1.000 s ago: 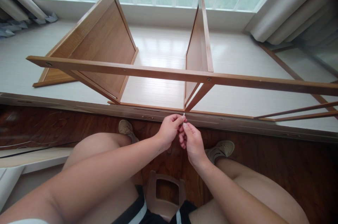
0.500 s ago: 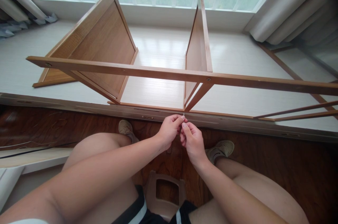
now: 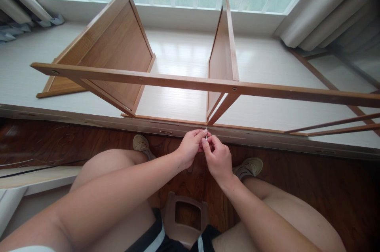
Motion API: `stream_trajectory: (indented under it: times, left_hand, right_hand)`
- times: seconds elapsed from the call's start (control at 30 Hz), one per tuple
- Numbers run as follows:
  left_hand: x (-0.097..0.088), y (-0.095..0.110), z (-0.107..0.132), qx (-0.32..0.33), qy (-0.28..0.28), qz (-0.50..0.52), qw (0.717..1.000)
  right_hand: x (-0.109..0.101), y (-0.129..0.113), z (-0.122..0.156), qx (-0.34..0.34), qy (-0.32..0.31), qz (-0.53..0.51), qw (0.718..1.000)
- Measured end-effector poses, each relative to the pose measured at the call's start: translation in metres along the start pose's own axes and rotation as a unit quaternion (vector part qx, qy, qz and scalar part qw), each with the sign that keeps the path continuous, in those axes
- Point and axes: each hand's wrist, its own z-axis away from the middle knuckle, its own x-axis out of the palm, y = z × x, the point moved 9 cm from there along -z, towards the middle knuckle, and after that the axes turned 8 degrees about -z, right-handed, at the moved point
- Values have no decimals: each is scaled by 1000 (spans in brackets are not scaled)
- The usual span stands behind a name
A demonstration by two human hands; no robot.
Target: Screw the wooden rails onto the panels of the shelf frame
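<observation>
My left hand [image 3: 190, 146] and my right hand [image 3: 217, 156] meet fingertip to fingertip at the lower front rail [image 3: 252, 128] of a wooden shelf frame [image 3: 184, 82]. Both pinch a small thin metal piece [image 3: 206, 132] that stands upright at the rail, just under the foot of the middle upright panel [image 3: 225, 52]. It is too small to name. The frame lies on its side on a white platform [image 3: 178, 54] below the window. A left panel [image 3: 115, 50] leans at an angle inside the frame.
I sit on a brown plastic stool [image 3: 185, 220] with my knees apart and my shoes [image 3: 247, 167] on dark wood floor. Grey curtains [image 3: 323, 10] hang at the right. A loose thin wooden strip [image 3: 323, 80] lies at the right on the platform.
My right hand has risen slightly and closed in on the small metal piece beside my left fingers. The frame has not moved.
</observation>
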Motion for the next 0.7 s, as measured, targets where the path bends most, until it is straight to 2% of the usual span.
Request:
stream_trajectory:
  times: [0.5,0.7]
  left_hand:
    - [-2,0,1,-10,20,8,1000]
    - [-3,-1,-1,-8,20,6,1000]
  right_hand:
    - [2,-6,-3,-66,-3,159,985]
    - [2,-10,-4,-81,-1,191,978]
